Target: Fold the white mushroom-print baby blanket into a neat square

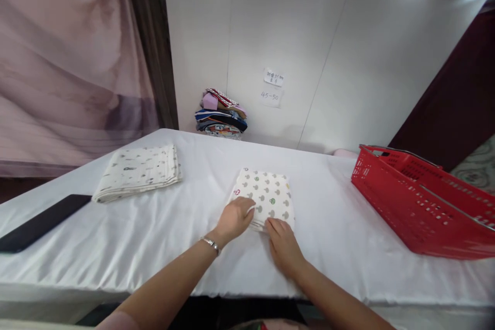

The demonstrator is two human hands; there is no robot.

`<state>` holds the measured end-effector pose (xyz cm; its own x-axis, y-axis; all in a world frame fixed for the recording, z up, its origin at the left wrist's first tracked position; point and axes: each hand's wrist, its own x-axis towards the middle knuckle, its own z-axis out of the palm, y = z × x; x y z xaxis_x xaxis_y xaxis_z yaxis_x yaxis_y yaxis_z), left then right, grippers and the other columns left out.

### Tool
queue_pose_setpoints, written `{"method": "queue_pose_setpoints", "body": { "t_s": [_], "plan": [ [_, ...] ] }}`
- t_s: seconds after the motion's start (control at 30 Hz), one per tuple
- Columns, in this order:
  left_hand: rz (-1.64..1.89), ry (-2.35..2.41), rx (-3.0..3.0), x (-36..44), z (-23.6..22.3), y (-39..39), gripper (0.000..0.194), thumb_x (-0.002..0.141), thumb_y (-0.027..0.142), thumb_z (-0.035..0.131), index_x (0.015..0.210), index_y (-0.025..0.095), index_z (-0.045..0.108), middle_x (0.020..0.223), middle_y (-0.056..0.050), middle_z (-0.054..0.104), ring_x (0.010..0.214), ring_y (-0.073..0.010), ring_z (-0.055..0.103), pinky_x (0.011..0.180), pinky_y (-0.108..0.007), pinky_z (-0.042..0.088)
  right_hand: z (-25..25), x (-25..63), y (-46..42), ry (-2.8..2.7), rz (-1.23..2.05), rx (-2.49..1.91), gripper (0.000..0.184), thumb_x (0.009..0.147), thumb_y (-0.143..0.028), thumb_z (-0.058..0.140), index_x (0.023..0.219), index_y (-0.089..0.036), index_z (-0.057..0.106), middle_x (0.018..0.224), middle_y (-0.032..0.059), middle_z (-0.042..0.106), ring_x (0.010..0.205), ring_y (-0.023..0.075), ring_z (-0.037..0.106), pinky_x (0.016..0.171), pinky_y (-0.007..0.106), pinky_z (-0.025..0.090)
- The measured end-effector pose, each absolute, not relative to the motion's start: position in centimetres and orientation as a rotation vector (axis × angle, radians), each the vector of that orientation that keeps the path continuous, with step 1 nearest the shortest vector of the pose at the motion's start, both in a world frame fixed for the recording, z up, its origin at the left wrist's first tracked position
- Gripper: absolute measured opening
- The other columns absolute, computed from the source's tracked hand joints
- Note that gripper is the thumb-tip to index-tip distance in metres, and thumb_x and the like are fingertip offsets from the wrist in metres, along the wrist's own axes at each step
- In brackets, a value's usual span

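A small folded cloth (266,193), white with grey, green and red mushroom-like prints, lies on the white-covered table in front of me. My left hand (234,219), with a silver bracelet on its wrist, is closed at the near left corner, its fingers curled on the fabric. At the near edge, my right hand (285,247) has bent fingers over the layers; its thumb is hidden. Farther left rests a larger folded cloth (137,171), cream with small grey prints, apart from both hands.
A red plastic basket (417,206) stands at the table's right end. On the left lies a flat black board (42,221). Behind the far edge, a stack of folded fabrics (221,116) sits against the white wall, near two paper notes (273,87). The white tablecloth (193,149) is wrinkled.
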<state>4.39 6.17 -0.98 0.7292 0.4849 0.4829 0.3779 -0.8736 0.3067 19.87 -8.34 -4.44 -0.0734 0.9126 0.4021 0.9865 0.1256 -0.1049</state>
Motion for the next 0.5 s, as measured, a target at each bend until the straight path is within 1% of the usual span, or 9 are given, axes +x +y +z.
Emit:
{"method": "queue_pose_setpoints", "body": {
  "t_s": [0.07,0.1,0.2,0.27,0.33,0.43,0.5],
  "plan": [
    [0.866,0.72,2.798,5.2,-1.3,6.8,0.031,0.087,0.03,0.041,0.111,0.02,0.058,0.121,-0.006,0.058,0.115,-0.0198,0.049,0.101,-0.037,0.035,-4.2,19.5,-8.6,-2.023,-0.219,-1.883,0.055,0.073,-0.004,0.043,0.127,-0.015,0.044,0.127,0.0119,0.049,0.117,0.0247,0.041,0.102,0.044,0.033],
    [0.84,0.745,2.834,5.5,-1.7,7.0,0.034,0.087,0.032,0.041,0.115,0.019,0.056,0.127,-0.007,0.054,0.121,-0.0213,0.044,0.104,-0.04,0.031,-3.9,19.5,-8.6,-2.031,-0.182,-1.885,0.056,0.073,-0.006,0.044,0.127,-0.016,0.044,0.128,0.0109,0.048,0.118,0.0245,0.041,0.102,0.044,0.033],
    [0.722,0.83,2.899,5.7,-3.2,7.2,0.04,0.088,0.034,0.038,0.123,0.018,0.051,0.135,-0.008,0.047,0.128,-0.0233,0.036,0.107,-0.044,0.027,-2.2,20.0,-8.0,-2.045,-0.102,-1.853,0.05,0.076,-0.013,0.047,0.126,-0.02,0.045,0.126,0.0085,0.05,0.117,0.0216,0.044,0.101,0.039,0.036],
    [0.69,0.868,2.905,5.6,-3.8,7.0,0.041,0.089,0.033,0.035,0.125,0.02,0.05,0.137,-0.007,0.045,0.129,-0.0229,0.035,0.107,-0.044,0.027,-0.6,20.9,-6.6,-1.996,-0.134,-1.858,0.043,0.082,-0.02,0.046,0.125,-0.019,0.046,0.128,0.0098,0.05,0.12,0.0216,0.042,0.101,0.039,0.036],
    [0.673,0.888,2.905,5.5,-3.8,6.9,0.041,0.089,0.033,0.035,0.125,0.02,0.05,0.137,-0.006,0.045,0.129,-0.023,0.035,0.108,-0.044,0.027,1.0,21.8,-4.3,-1.912,-0.196,-1.91,0.043,0.086,-0.029,0.043,0.128,-0.017,0.044,0.136,0.0127,0.041,0.129,0.0247,0.031,0.104,0.042,0.03],
    [0.65,0.909,2.902,5.4,-3.5,6.6,0.041,0.089,0.033,0.035,0.126,0.021,0.05,0.138,-0.006,0.043,0.13,-0.0234,0.034,0.109,-0.046,0.023,1.8,23.1,-0.6,-1.804,-0.195,-2.075,0.055,0.089,-0.041,0.037,0.136,-0.015,0.034,0.148,0.0129,0.022,0.137,0.0268,0.012,0.107,0.046,0.019],
    [0.63,0.922,2.897,5.3,-3.5,6.4,0.041,0.09,0.033,0.034,0.126,0.021,0.049,0.139,-0.005,0.042,0.131,-0.0235,0.032,0.11,-0.047,0.021,1.0,23.8,1.2,-1.75,-0.095,-2.243,0.062,0.089,-0.047,0.035,0.139,-0.011,0.029,0.149,0.0134,0.016,0.138,0.0268,0.007,0.108,0.045,0.013]
  ]
}}
